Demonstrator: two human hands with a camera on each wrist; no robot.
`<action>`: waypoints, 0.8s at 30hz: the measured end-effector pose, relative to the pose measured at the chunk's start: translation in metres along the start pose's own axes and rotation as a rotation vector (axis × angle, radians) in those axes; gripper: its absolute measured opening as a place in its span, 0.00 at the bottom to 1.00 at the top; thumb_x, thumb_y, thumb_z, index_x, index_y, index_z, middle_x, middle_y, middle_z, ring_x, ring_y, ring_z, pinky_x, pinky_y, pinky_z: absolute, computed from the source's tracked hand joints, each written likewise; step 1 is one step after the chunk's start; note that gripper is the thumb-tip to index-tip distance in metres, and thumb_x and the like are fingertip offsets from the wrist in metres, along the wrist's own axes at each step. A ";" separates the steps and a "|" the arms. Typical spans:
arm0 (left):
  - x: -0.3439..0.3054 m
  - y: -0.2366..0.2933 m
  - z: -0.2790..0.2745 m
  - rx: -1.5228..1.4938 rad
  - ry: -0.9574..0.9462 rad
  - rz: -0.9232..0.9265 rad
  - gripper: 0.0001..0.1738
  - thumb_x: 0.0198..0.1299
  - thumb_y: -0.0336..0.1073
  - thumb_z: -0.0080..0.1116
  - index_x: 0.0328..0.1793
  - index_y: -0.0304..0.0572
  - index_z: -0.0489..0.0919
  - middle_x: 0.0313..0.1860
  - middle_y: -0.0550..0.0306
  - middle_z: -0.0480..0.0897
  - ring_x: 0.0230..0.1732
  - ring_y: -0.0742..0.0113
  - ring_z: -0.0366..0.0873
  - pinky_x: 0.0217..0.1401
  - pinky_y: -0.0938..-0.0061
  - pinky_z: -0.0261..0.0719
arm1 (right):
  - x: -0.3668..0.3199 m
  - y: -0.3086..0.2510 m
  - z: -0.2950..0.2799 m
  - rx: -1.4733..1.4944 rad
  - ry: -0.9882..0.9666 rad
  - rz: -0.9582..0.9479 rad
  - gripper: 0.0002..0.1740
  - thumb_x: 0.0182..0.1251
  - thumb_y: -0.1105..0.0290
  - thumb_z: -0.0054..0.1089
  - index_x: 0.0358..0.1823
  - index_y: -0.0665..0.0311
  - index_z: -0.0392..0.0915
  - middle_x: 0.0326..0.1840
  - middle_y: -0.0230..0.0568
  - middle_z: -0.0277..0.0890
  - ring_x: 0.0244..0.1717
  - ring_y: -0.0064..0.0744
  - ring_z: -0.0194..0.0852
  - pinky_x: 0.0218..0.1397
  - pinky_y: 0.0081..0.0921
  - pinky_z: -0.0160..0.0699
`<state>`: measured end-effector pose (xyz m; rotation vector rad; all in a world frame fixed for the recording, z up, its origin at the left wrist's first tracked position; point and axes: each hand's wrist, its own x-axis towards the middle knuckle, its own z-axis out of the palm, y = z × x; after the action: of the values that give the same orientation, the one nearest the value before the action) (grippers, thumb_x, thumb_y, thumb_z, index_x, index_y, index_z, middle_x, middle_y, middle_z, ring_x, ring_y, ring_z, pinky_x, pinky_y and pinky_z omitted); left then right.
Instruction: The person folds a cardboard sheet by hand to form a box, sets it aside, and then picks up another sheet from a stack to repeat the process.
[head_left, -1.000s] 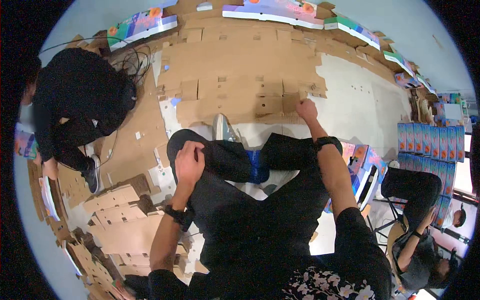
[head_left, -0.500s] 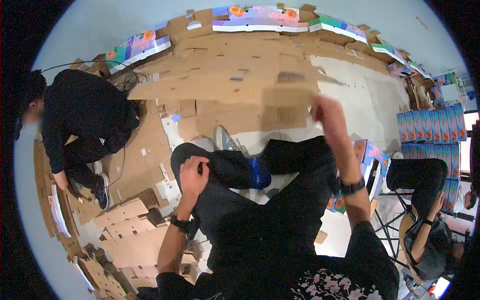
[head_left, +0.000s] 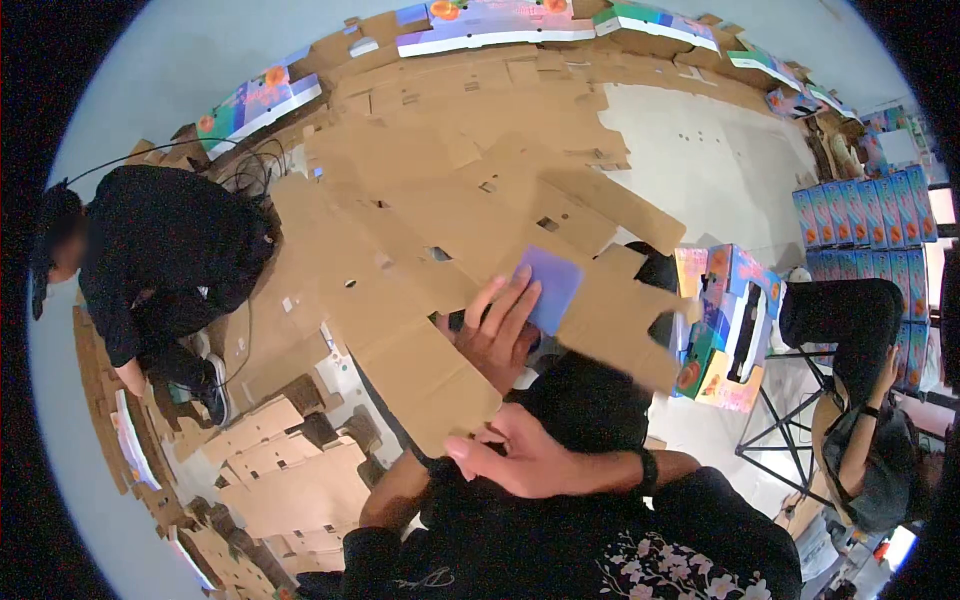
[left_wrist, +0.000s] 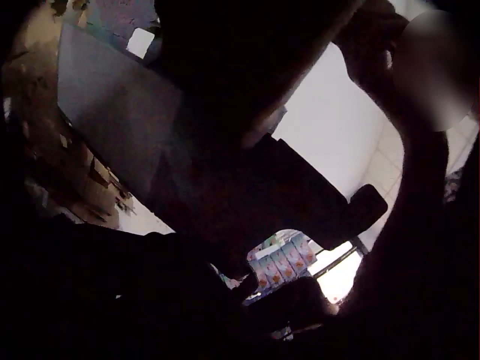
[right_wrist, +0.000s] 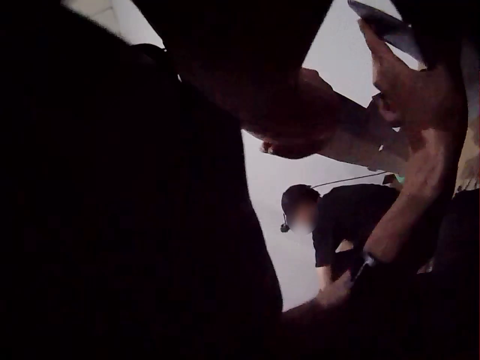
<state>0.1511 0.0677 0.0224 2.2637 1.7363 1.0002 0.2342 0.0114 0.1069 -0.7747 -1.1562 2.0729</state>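
A large unfolded cardboard box blank slants across the person's lap in the head view, brown side up, with cut-out holes and a purple flap. The left hand comes up through a gap in the blank and grips the purple flap, fingers across its face. At the near corner, the right hand pinches the cardboard's edge between thumb and fingers. Both wrist views are dark; the blank shows as a shadowed panel in the left one. In the right wrist view the left hand holds the flap.
Flattened cardboard covers much of the floor, with a stack of brown blanks at the left. A printed box stands by the right knee. One person crouches left; another sits right. Printed boxes line the right side.
The right hand has swung the cardboard blank up from the floor in front and onto the lap. The left hand has left the knee and taken hold of the purple flap.
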 end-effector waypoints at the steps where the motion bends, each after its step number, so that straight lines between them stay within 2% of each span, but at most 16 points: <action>1: 0.000 -0.003 -0.003 -0.042 -0.028 -0.010 0.26 0.56 0.34 0.66 0.64 0.58 0.83 0.68 0.65 0.81 0.71 0.64 0.71 0.77 0.39 0.50 | -0.005 0.001 -0.013 -0.116 -0.081 -0.025 0.13 0.75 0.67 0.61 0.53 0.67 0.78 0.38 0.34 0.81 0.36 0.19 0.76 0.37 0.20 0.74; 2: -0.003 -0.014 -0.001 -0.108 -0.052 -0.030 0.27 0.55 0.34 0.67 0.65 0.57 0.83 0.68 0.66 0.81 0.69 0.65 0.73 0.74 0.43 0.54 | -0.008 0.000 -0.023 -0.218 -0.050 -0.100 0.12 0.74 0.67 0.62 0.52 0.67 0.80 0.42 0.39 0.84 0.37 0.20 0.79 0.39 0.22 0.78; 4: -0.006 -0.034 0.001 -0.233 -0.100 -0.075 0.29 0.54 0.34 0.69 0.66 0.54 0.82 0.67 0.68 0.82 0.65 0.67 0.76 0.68 0.51 0.62 | -0.021 0.006 -0.047 -0.417 0.034 -0.010 0.11 0.73 0.68 0.64 0.50 0.66 0.81 0.42 0.39 0.84 0.39 0.23 0.81 0.43 0.27 0.81; 5: -0.008 -0.032 -0.009 -0.284 0.020 -0.117 0.23 0.55 0.30 0.66 0.59 0.50 0.86 0.61 0.63 0.86 0.59 0.63 0.80 0.69 0.57 0.63 | -0.028 0.015 -0.060 -0.517 0.146 -0.018 0.12 0.72 0.70 0.63 0.53 0.66 0.78 0.44 0.39 0.82 0.43 0.26 0.80 0.46 0.28 0.81; 6: -0.009 -0.034 -0.021 -0.233 0.048 -0.116 0.22 0.55 0.29 0.66 0.57 0.50 0.86 0.60 0.63 0.87 0.59 0.63 0.80 0.69 0.59 0.63 | -0.036 0.027 -0.074 -0.616 0.260 -0.025 0.15 0.72 0.72 0.63 0.56 0.66 0.75 0.45 0.40 0.80 0.46 0.28 0.79 0.50 0.30 0.81; 8: -0.019 -0.044 -0.045 -0.134 0.103 -0.115 0.20 0.54 0.27 0.65 0.55 0.49 0.88 0.58 0.62 0.88 0.58 0.61 0.80 0.71 0.63 0.63 | -0.048 0.057 -0.109 -0.485 0.634 -0.169 0.25 0.71 0.73 0.62 0.67 0.65 0.66 0.55 0.42 0.77 0.56 0.33 0.76 0.59 0.32 0.77; 10: -0.042 -0.046 -0.068 -0.257 0.075 -0.150 0.18 0.53 0.26 0.64 0.51 0.48 0.88 0.56 0.61 0.89 0.56 0.60 0.80 0.71 0.65 0.63 | -0.072 0.059 -0.136 -0.536 0.833 -0.232 0.34 0.72 0.72 0.59 0.76 0.62 0.56 0.63 0.44 0.73 0.61 0.37 0.73 0.66 0.35 0.72; 12: -0.084 -0.049 -0.093 -0.381 -0.023 -0.209 0.17 0.53 0.26 0.65 0.50 0.46 0.88 0.56 0.59 0.89 0.56 0.59 0.81 0.70 0.65 0.65 | -0.107 0.059 -0.148 -0.704 0.928 -0.263 0.34 0.72 0.71 0.60 0.77 0.62 0.58 0.67 0.45 0.73 0.64 0.38 0.73 0.68 0.38 0.70; 14: -0.119 -0.043 -0.110 -0.459 -0.128 -0.223 0.16 0.54 0.28 0.67 0.50 0.44 0.87 0.57 0.56 0.88 0.57 0.58 0.82 0.69 0.63 0.68 | -0.136 0.060 -0.152 -0.700 1.042 -0.170 0.33 0.70 0.69 0.62 0.76 0.62 0.63 0.69 0.47 0.73 0.65 0.40 0.73 0.69 0.39 0.69; 16: -0.138 -0.032 -0.121 -0.490 -0.170 -0.181 0.16 0.55 0.30 0.68 0.52 0.43 0.87 0.58 0.53 0.88 0.59 0.56 0.82 0.67 0.61 0.72 | -0.154 0.060 -0.157 -0.789 0.866 -0.130 0.31 0.68 0.67 0.64 0.72 0.63 0.69 0.68 0.49 0.74 0.65 0.43 0.75 0.69 0.38 0.70; 17: -0.152 -0.034 -0.120 -0.548 -0.257 -0.319 0.17 0.56 0.31 0.69 0.53 0.42 0.86 0.58 0.51 0.87 0.60 0.55 0.82 0.66 0.61 0.73 | -0.159 0.059 -0.162 -0.907 0.618 -0.169 0.31 0.66 0.65 0.66 0.70 0.64 0.72 0.68 0.50 0.75 0.64 0.44 0.76 0.68 0.37 0.70; 19: -0.187 -0.051 -0.102 -0.610 -0.374 -0.517 0.20 0.57 0.34 0.69 0.57 0.41 0.85 0.60 0.48 0.86 0.62 0.53 0.81 0.66 0.60 0.74 | -0.166 0.063 -0.159 -1.025 0.436 -0.136 0.27 0.65 0.66 0.67 0.65 0.66 0.76 0.63 0.50 0.77 0.62 0.43 0.77 0.66 0.34 0.72; 21: -0.218 -0.072 -0.079 -0.580 -0.379 -0.557 0.22 0.59 0.36 0.69 0.60 0.39 0.83 0.61 0.46 0.85 0.62 0.51 0.81 0.66 0.59 0.75 | -0.170 0.076 -0.136 -1.056 0.586 -0.002 0.21 0.67 0.68 0.65 0.59 0.68 0.78 0.56 0.48 0.79 0.58 0.37 0.78 0.63 0.32 0.74; 22: -0.211 -0.059 -0.081 -0.469 -0.346 -0.601 0.24 0.62 0.38 0.68 0.63 0.39 0.81 0.61 0.45 0.84 0.62 0.49 0.80 0.67 0.58 0.74 | -0.180 0.084 -0.124 -1.067 0.659 0.071 0.18 0.67 0.70 0.65 0.57 0.69 0.80 0.52 0.47 0.81 0.57 0.34 0.78 0.62 0.31 0.75; 23: -0.204 -0.046 -0.082 -0.361 -0.316 -0.649 0.25 0.64 0.40 0.66 0.66 0.38 0.80 0.61 0.44 0.84 0.62 0.47 0.80 0.67 0.58 0.73 | -0.194 0.088 -0.119 -1.072 0.683 0.134 0.14 0.66 0.76 0.60 0.53 0.69 0.80 0.47 0.45 0.80 0.46 0.30 0.77 0.49 0.26 0.74; 24: -0.178 -0.036 -0.088 -0.449 -0.292 -0.641 0.27 0.69 0.41 0.63 0.67 0.30 0.77 0.67 0.39 0.78 0.70 0.47 0.74 0.75 0.56 0.67 | -0.202 0.086 -0.111 -1.076 0.705 0.197 0.12 0.66 0.83 0.56 0.49 0.69 0.80 0.42 0.44 0.79 0.36 0.27 0.76 0.35 0.21 0.72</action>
<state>0.0502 -0.1059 -0.0018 1.3617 1.7101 0.7649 0.4218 -0.1215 0.0196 -1.9583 -1.7349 0.9598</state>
